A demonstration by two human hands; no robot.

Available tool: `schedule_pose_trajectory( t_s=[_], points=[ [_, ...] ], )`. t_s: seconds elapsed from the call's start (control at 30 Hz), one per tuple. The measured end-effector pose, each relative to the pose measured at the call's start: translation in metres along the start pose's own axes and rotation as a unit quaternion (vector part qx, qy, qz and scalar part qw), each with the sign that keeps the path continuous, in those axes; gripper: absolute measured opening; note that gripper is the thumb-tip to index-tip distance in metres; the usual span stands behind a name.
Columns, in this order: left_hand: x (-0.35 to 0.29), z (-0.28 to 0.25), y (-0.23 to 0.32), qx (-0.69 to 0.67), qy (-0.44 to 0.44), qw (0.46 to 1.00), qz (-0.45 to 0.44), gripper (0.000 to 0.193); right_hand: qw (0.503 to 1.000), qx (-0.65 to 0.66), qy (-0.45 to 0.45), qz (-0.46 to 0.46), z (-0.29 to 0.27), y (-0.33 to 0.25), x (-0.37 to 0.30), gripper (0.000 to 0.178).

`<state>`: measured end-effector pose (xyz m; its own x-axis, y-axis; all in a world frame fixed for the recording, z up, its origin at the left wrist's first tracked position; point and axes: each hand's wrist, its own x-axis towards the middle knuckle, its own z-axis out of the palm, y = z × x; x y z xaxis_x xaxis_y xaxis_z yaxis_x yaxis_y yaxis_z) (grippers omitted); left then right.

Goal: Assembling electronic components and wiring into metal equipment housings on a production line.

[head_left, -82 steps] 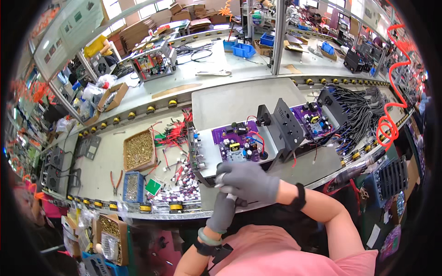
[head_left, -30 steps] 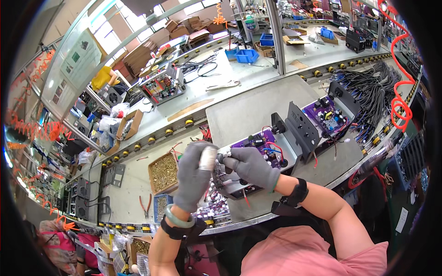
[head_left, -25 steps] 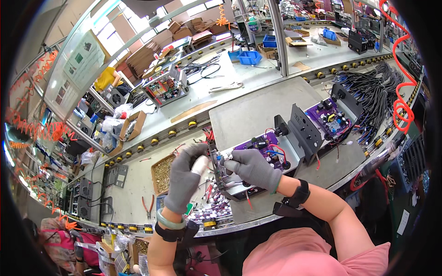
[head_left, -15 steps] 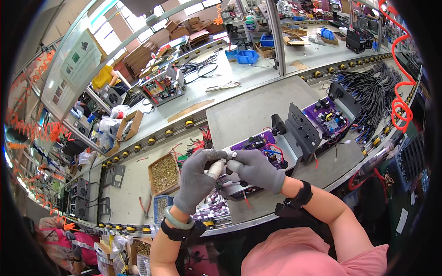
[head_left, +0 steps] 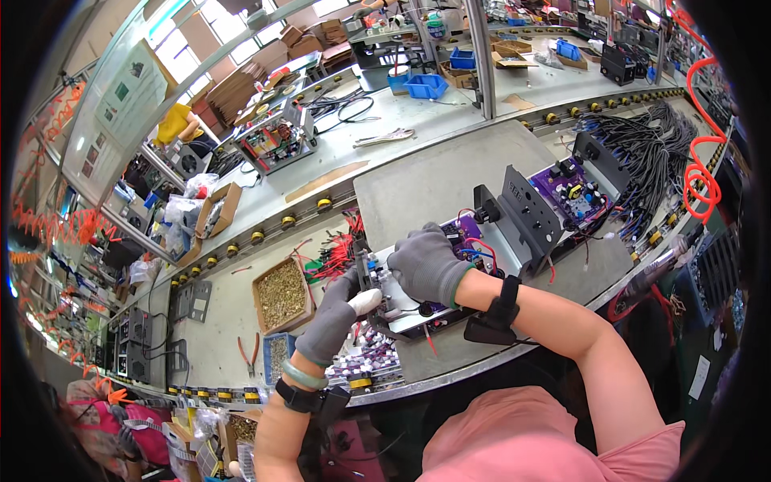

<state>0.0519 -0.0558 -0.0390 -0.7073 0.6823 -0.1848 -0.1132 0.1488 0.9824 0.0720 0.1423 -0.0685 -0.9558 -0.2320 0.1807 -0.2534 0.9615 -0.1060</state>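
My left hand [head_left: 331, 321], in a grey glove with a white-covered thumb, is at the left end of an open metal chassis [head_left: 409, 323]. Its fingers lie along the outer side of the upright end panel [head_left: 365, 269], the thumb at the near side, closed about its edge. Over the chassis, my right hand [head_left: 427, 263], also gloved, has its fingers curled down toward the inside of that panel; whatever they hold is hidden. Beside it a purple circuit board [head_left: 458, 234] carries red and blue wires, partly covered by the hand.
Right of it stands a second chassis with a purple board [head_left: 572, 193]. Black cables [head_left: 646, 153] are heaped at far right. At left are a carton of small brass-coloured parts [head_left: 283, 296], a blue bin [head_left: 279, 353], pliers [head_left: 250, 353] and white connectors [head_left: 365, 353]. A red coiled hose [head_left: 703, 185] hangs at right.
My hands, together above the chassis before, have parted. The left has gone down to the end panel, the right has moved up and right over the chassis. The view has shifted slightly.
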Motion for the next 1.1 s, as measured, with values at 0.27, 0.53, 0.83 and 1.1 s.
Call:
schedule_pose_trajectory(
  t_s=[0.27, 0.53, 0.83, 1.1],
  points=[
    [-0.005, 0.004, 0.004, 0.001, 0.018, 1.000, 0.014, 0.051, 0.993, 0.008, -0.113, 0.014, -0.005, -0.004, 0.015, 0.021],
    [-0.005, -0.001, 0.003, 0.103, 0.066, 0.992, -0.019, 0.048, 0.995, -0.004, -0.101, -0.012, 0.000, 0.007, 0.018, 0.019],
    [-0.002, 0.002, 0.001, 0.050, 0.062, 0.997, 0.001, 0.051, 0.992, -0.037, -0.114, -0.028, 0.003, -0.012, 0.021, 0.015],
    [-0.010, 0.018, -0.002, 0.060, 0.195, 0.974, 0.096, 0.069, 0.980, 0.197, 0.006, -0.004, -0.042, 0.009, -0.006, 0.019]
  ],
)
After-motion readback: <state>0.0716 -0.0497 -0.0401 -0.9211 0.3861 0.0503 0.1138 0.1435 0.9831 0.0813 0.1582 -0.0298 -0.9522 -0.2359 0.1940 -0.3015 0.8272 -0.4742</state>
